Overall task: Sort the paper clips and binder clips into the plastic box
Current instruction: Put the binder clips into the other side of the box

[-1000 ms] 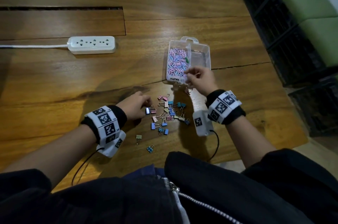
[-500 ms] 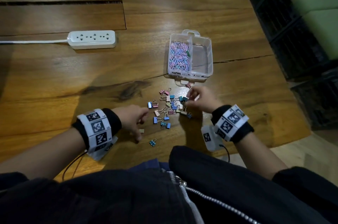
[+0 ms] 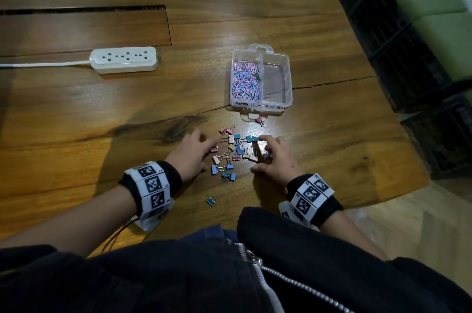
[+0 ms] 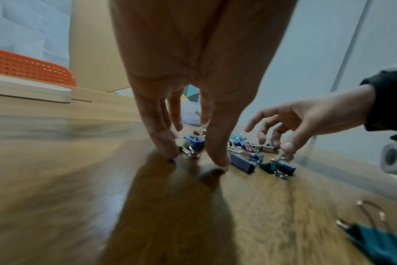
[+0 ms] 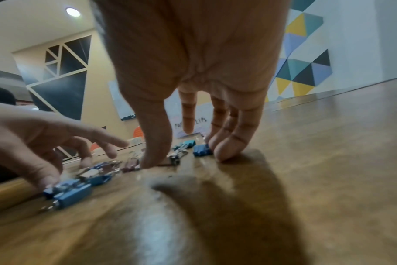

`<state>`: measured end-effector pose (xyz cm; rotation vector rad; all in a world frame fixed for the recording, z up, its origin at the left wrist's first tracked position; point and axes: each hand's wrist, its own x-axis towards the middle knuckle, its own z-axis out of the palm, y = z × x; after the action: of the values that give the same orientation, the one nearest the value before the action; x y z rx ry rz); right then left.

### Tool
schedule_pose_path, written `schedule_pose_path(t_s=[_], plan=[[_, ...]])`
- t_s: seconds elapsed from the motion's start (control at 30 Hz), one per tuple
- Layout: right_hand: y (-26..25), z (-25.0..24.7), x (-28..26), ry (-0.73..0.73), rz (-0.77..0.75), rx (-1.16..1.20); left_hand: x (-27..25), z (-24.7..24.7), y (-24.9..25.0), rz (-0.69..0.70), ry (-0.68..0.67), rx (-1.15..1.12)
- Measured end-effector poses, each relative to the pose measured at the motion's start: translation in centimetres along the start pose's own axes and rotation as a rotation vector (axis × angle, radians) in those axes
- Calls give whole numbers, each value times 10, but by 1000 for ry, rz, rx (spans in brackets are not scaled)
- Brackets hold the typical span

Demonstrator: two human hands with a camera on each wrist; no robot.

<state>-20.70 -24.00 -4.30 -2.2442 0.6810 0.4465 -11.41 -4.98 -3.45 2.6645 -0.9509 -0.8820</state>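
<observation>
The clear plastic box (image 3: 288,75) sits on the wooden table; its left compartment holds several pastel paper clips (image 3: 245,80), and its right compartment looks empty. Several coloured binder clips (image 3: 233,153) lie scattered in front of it. My left hand (image 3: 195,153) rests at the pile's left edge, with straight fingers (image 4: 164,145) and thumb touching the table beside a clip. My right hand (image 3: 273,157) is at the pile's right edge, thumb and fingertips (image 5: 224,148) on the wood, touching a blue binder clip (image 5: 201,150). Neither hand grips anything.
One pink binder clip (image 3: 260,120) lies against the box's front tab. A single blue clip (image 3: 211,201) lies nearer me, apart from the pile. A white power strip (image 3: 124,59) with its cord is at the far left. The table's edge (image 3: 398,185) runs along the right.
My right hand came back from the box to the right side of the pile. My left hand moved from the near-left clip up to the pile's left edge.
</observation>
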Motion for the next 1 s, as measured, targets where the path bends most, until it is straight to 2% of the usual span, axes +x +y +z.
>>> schedule_pose_path(t_s=[0.1, 0.23, 0.37, 0.5, 0.67, 0.87, 1.0], plan=[[-9, 10, -4, 4, -47, -151, 1, 7, 7, 65, 25, 75], [-10, 12, -2, 55, -80, -164, 5, 5, 13, 81, 68, 50], [-12, 8, 6, -5, -45, -115, 9, -2, 11, 86, -4, 13], [-10, -3, 14, 54, -1, -7, 8, -4, 13, 71, -24, 31], [-12, -29, 24, 31, 45, 197, 12, -7, 10, 64, -72, 79], [-37, -72, 29, 97, -49, 262, 18, -12, 5, 32, -76, 29], [-53, -94, 45, 249, -104, 296, 28, -36, 11, 44, -28, -185]])
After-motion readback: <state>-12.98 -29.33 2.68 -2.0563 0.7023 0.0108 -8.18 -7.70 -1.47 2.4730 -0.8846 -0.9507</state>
